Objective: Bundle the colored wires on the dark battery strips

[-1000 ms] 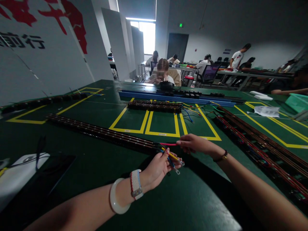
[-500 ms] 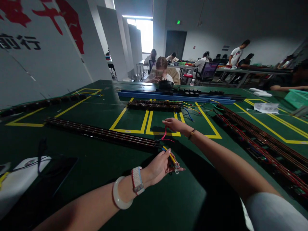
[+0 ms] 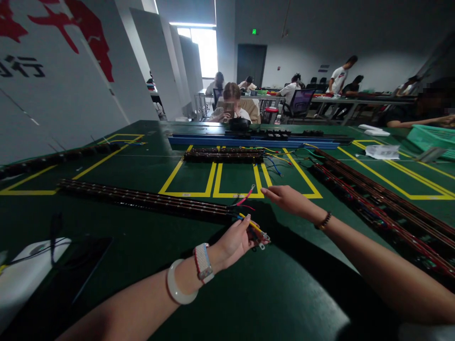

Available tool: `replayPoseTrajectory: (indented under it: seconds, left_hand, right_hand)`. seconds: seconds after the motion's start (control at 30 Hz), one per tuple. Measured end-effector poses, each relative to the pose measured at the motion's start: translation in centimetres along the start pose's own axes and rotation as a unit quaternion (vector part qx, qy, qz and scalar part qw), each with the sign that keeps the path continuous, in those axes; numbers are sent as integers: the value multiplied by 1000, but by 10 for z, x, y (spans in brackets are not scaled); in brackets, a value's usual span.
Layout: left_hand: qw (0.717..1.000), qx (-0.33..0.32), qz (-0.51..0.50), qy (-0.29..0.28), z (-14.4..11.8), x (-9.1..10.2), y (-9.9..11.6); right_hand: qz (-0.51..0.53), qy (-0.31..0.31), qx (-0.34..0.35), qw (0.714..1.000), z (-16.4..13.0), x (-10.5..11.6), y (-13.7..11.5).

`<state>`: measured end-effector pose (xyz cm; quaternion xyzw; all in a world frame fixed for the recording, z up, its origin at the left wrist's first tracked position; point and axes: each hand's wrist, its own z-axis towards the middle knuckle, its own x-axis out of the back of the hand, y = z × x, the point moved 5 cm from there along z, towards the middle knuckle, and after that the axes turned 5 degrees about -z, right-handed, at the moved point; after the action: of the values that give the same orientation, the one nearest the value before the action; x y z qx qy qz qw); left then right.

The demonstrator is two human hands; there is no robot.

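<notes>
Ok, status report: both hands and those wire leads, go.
Left hand pinching yellow and blue leads at strip end. Right hand open, just beside red lead, not gripping. Nothing between them.

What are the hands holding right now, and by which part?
The left hand pinches the yellow and blue wires near their terminal ends. The right hand holds nothing; the red wire lies free beside it.

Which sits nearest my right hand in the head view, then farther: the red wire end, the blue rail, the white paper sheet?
From the right hand:
1. Red wire end, just left of the fingertips, sticking up, not held.
2. Blue rail, across the table's far side, straight ahead.
3. White paper sheet, far right, beside the yellow tape lines.
</notes>
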<state>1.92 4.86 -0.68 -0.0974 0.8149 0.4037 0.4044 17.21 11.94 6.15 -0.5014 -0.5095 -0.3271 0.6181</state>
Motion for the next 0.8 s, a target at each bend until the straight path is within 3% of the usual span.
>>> replayPoseTrajectory:
  seconds: [0.13,0.27,0.37,0.5,0.6,0.8]
  left_hand:
    - [1000,-4,-14,-5,-1,-3,1]
    - [1000,-3,-14,9,-2,-3,0]
    - [999,-34,-32,13,-3,-2,-2]
    - [996,-84,-28,-7,-7,-4,-1]
    - [995,-100,-2,8,-7,-3,0]
    - [994,-94,32,48,-7,-1,1]
  right_hand:
    - [-50,-35,67,996,-54,-10,-40]
    - [-129,-16,85,988,-74,-26,-63]
    - [-130,4,72,989,-70,-28,-61]
    - [-95,39,46,994,-62,-18,-52]
    - [-64,54,30,996,-56,-10,-51]
    - [-77,108,62,989,-31,10,-71]
